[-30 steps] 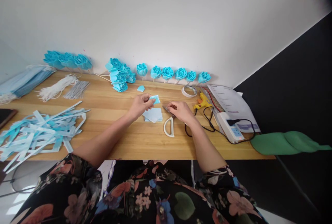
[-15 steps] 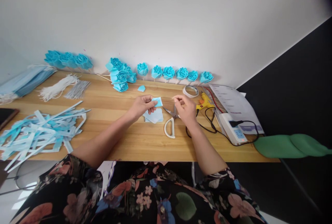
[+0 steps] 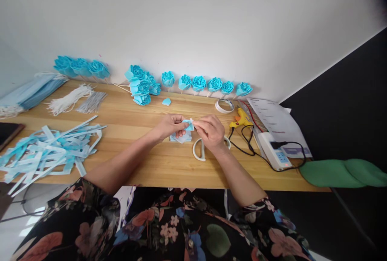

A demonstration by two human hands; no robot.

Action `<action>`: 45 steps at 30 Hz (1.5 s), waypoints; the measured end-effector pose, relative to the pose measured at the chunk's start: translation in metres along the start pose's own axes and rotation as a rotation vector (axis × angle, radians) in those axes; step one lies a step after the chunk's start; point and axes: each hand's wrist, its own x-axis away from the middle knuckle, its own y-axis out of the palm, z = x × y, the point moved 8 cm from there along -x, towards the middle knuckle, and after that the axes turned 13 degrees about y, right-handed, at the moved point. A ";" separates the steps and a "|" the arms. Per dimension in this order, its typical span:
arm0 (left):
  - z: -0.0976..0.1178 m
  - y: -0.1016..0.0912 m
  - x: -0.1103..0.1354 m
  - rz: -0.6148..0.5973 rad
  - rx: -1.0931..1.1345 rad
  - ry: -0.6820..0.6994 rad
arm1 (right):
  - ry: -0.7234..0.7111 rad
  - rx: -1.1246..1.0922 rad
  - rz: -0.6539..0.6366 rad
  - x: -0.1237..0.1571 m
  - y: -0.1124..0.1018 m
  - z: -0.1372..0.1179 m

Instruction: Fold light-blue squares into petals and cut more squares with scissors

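Note:
A small light blue piece of fabric point(image 3: 189, 124) is pinched between the thumb and fingers of my left hand point(image 3: 173, 127). My right hand point(image 3: 211, 130) is closed in a pinch at the right edge of this piece. A tiny white bit shows at its fingertips; what it is cannot be made out. Under my left fingers lies a stack of pale blue fabric pieces point(image 3: 181, 137) on the wooden table. Scissors with white handles point(image 3: 198, 150) lie below my right hand, which hides their blades. One loose blue petal-shaped piece point(image 3: 166, 101) rests farther back.
Blue fabric flowers point(image 3: 198, 84) on stems line the wall. White tape point(image 3: 224, 106), a yellow glue gun point(image 3: 240, 118), and a power strip point(image 3: 274, 151) are at right. Cut strips point(image 3: 57, 152), white cords point(image 3: 71, 99), grey wires point(image 3: 92, 101) and face masks point(image 3: 32, 93) lie at left.
My right hand has moved left and now meets the right edge of the blue piece. My left hand still holds that piece. The view has shifted slightly.

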 end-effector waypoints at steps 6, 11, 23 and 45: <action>0.003 0.000 0.000 -0.006 -0.011 0.007 | -0.010 0.017 -0.038 0.001 0.004 0.000; 0.005 0.000 0.000 0.012 -0.012 0.009 | 0.020 0.051 -0.092 0.001 0.009 0.003; 0.005 -0.002 0.000 0.017 -0.011 0.014 | 0.005 0.048 -0.104 0.000 0.009 0.002; -0.003 -0.008 -0.005 0.046 0.089 0.066 | 0.099 0.021 -0.234 0.003 0.024 0.015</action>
